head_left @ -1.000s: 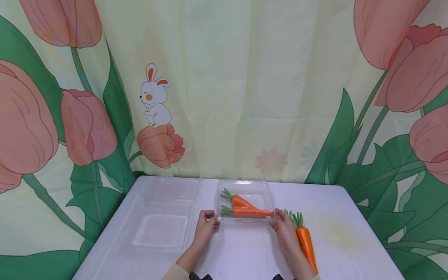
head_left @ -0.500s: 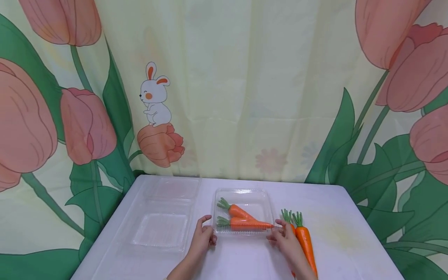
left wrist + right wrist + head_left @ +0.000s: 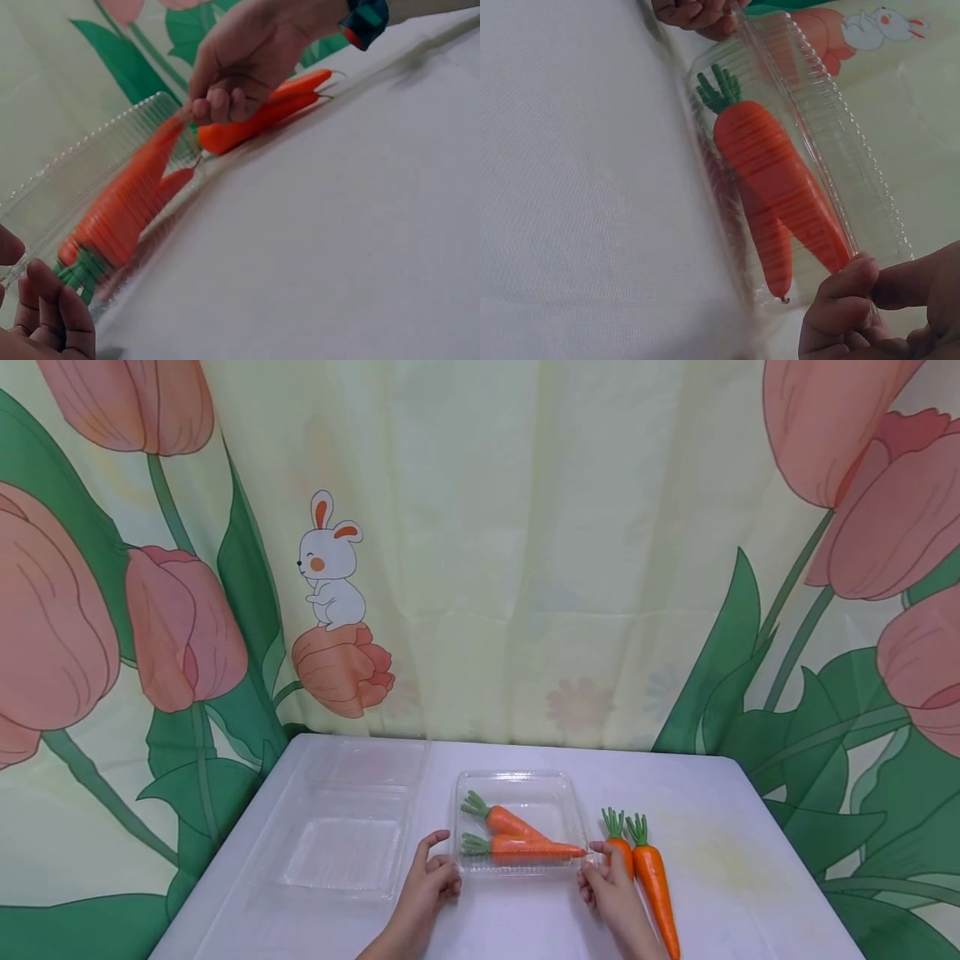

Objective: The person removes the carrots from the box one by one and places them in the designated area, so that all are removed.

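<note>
A clear plastic clamshell box [image 3: 517, 783] sits in the middle of the table with its ribbed lid down. Two orange carrots [image 3: 525, 848] with green tops lie inside, crossing toward their tips. At the box's near left corner, my left hand [image 3: 429, 885] pinches the rim between thumb and fingers. My right hand [image 3: 611, 887] grips the rim at the near right corner, thumb and forefinger meeting there in the right wrist view. Right beside that hand lie two more carrots [image 3: 654, 881], one partly hidden behind the hand and forearm.
To the left, another clear clamshell box [image 3: 341, 852] lies opened flat, its lid half toward the back. A tulip-and-rabbit curtain [image 3: 480, 568] hangs behind the white table [image 3: 750, 893].
Both hands have drawn the box with its carrots toward me and slightly left. More of the left one of the two loose carrots now shows beside the right hand.
</note>
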The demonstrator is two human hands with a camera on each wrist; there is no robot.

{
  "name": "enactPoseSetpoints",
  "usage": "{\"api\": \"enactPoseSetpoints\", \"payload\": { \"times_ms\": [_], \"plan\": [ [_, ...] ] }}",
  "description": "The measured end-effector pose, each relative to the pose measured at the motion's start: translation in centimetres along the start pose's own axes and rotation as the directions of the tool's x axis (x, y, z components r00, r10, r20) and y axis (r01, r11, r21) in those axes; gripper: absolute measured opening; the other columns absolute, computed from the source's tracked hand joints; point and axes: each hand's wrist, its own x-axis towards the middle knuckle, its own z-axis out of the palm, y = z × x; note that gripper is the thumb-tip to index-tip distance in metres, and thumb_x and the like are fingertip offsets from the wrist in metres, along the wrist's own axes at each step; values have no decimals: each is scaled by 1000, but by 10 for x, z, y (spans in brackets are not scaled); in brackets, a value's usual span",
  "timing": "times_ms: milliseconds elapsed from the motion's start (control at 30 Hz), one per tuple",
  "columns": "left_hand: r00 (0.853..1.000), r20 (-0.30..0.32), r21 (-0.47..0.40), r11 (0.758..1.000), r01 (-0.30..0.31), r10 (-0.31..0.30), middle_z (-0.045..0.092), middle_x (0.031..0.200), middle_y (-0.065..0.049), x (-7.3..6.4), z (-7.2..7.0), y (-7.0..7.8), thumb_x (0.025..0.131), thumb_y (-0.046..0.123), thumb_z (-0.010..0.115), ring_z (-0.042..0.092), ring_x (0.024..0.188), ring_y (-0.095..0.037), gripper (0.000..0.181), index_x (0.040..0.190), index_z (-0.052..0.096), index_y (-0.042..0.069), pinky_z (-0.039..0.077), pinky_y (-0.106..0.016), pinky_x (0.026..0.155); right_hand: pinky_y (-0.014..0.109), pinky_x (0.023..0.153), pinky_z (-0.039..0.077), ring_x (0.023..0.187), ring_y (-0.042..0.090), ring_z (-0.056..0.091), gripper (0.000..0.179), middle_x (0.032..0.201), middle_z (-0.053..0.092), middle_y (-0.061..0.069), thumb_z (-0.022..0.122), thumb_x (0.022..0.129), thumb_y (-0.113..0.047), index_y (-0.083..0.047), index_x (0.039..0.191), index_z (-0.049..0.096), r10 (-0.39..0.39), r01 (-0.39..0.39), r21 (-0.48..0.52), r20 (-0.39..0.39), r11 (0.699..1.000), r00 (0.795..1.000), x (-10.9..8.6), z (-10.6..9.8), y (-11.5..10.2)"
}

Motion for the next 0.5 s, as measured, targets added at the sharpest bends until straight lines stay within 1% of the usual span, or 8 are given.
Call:
{"api": "enactPoseSetpoints", "payload": {
  "times_ms": [133,300,367,500],
  "plan": [
    [1000,23,-23,1000,7,-7,54,90,2,-3,-2,-5,91,-1,59,56,77,-15,70,152,26,8,51,-27,72,28,63,51,75,18,55,45,91,61,12,46,109,-13,1,146,24,16,-16,8,-17,1000,1000,-2,0,-2],
    [999,54,-42,999,-4,6,56,99,0,-7,-5,-8,91,-3,66,60,84,-14,76,154,25,8,55,-29,79,29,65,54,75,18,59,39,92,65,14,50,109,-15,4,139,33,14,-15,-4,-51,1000,999,-6,-2,-5],
    [998,58,-48,999,-11,14,57,100,0,-7,-6,-8,91,-3,69,61,85,-13,77,154,26,7,56,-29,81,29,66,55,75,17,60,36,92,66,14,51,108,-15,5,135,37,12,-13,-18,-57,1000,998,-7,-3,-5],
    [998,53,-48,998,-30,32,58,98,1,-8,-7,-8,91,-3,69,63,86,-12,73,151,29,2,57,-28,82,30,66,56,74,17,61,30,92,66,14,51,108,-13,6,129,40,-11,10,-34,-44,999,999,-8,-4,-4]
  ]
}}
